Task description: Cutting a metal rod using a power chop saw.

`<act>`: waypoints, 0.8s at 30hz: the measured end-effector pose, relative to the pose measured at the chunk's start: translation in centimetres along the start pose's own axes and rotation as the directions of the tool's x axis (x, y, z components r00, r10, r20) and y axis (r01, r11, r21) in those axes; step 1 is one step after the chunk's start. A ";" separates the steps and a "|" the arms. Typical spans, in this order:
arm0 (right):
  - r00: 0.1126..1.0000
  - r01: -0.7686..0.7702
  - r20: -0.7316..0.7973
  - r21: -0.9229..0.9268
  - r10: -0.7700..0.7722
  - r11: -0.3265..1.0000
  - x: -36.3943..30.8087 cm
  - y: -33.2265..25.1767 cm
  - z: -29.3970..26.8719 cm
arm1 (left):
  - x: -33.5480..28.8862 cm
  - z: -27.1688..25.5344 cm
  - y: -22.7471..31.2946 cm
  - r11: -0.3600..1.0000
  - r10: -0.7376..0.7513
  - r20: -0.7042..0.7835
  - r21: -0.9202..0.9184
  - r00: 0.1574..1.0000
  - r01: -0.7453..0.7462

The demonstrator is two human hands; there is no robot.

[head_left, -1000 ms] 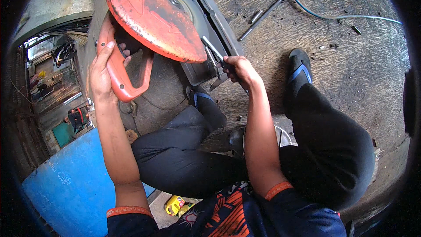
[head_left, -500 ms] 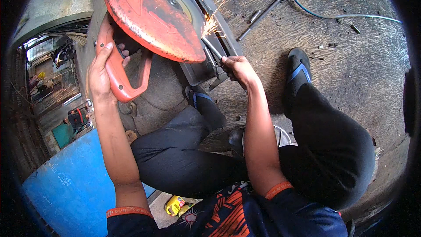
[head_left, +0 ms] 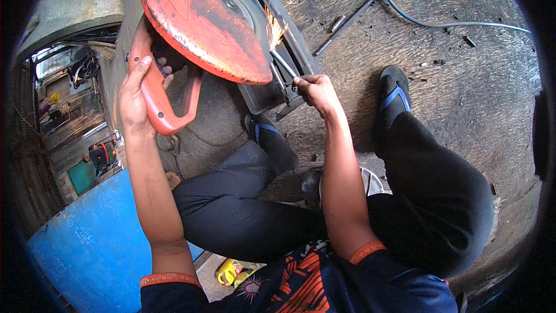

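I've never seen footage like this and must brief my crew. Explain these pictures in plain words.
No robot here: these are a person's bare hands, seen from above by a wide fisheye camera worn on the head, so straight edges bend. The left hand grips the D-shaped handle of an orange-red chop saw. The right hand holds a thin metal rod, its tip at the sparks beside the cutting disc. On the worn floor lie a dark metal bar, a short metal piece and a blue hose.
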State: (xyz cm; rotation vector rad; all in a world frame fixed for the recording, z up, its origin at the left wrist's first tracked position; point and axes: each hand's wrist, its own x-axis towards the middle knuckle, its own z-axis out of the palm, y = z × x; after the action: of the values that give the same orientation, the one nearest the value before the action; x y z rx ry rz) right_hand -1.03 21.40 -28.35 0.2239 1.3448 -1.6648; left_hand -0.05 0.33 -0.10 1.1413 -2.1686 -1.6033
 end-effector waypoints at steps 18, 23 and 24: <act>0.960 -0.244 0.213 0.334 0.179 0.911 -0.7 -1.0 -0.5 | -0.1 0.2 0.4 0.994 -0.009 0.003 0.110 1.000 0.009; 0.979 -0.162 0.158 0.217 0.129 0.963 -0.5 -0.8 -0.2 | -0.1 0.0 0.4 0.995 -0.015 0.012 0.096 1.000 0.014; 0.985 -0.119 0.144 0.193 0.092 0.974 -0.5 -0.8 -0.3 | -0.1 -0.1 0.3 0.995 -0.023 0.011 0.099 1.000 0.022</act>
State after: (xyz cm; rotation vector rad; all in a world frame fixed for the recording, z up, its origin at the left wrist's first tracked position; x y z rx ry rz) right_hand -1.47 21.87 -27.59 0.2914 1.0472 -1.6947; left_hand -0.11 0.35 0.25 1.1900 -2.2736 -1.5317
